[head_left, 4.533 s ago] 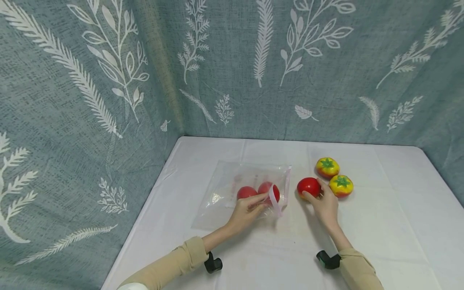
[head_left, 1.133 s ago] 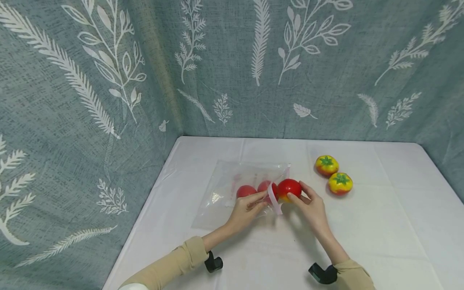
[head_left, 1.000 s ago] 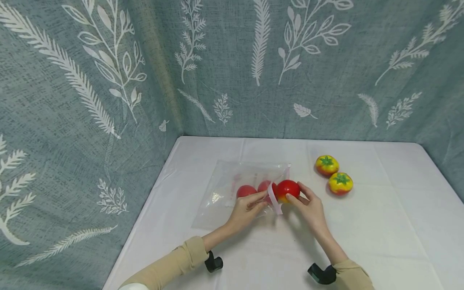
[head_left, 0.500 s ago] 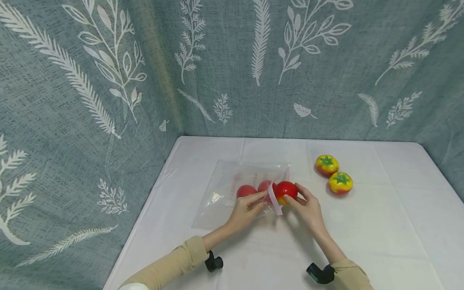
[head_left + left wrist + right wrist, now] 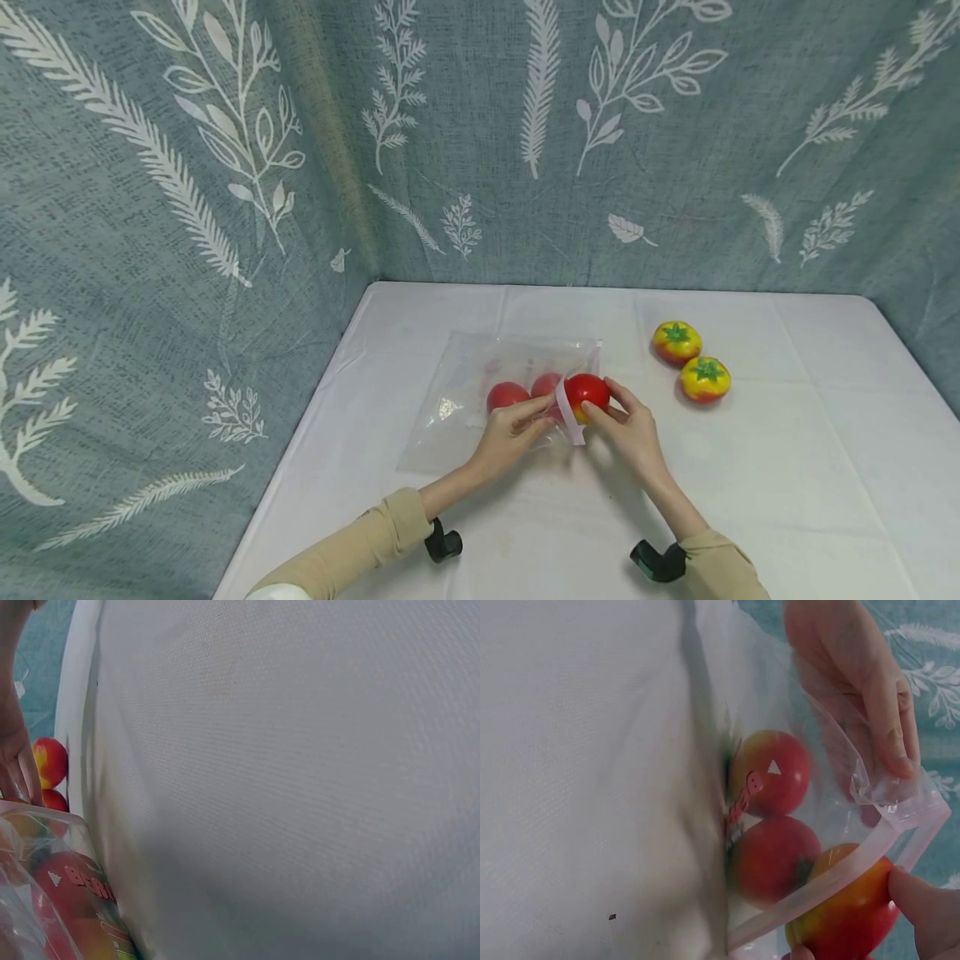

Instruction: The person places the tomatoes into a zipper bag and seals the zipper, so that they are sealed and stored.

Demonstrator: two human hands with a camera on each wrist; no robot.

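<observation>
Our left hand point(image 5: 506, 437) pinches the clear zip bag point(image 5: 457, 400) near its mouth, fingertips nearly closed; our right hand point(image 5: 630, 429) holds a red-and-yellow tomato point(image 5: 588, 390), thumb and fingers parted by its girth. That tomato lies partly inside the mouth, ahead of our right fingertips. We judge it best to lift the pink strip point(image 5: 568, 417) clear with the left fingers and push gently from behind. The strip crosses the tomato, and two bagged tomatoes point(image 5: 507, 396) beyond our left fingertips could block it. Two loose tomatoes point(image 5: 705, 380) sit on the white tablecloth point(image 5: 810, 467), beyond and right of our right fingers.
</observation>
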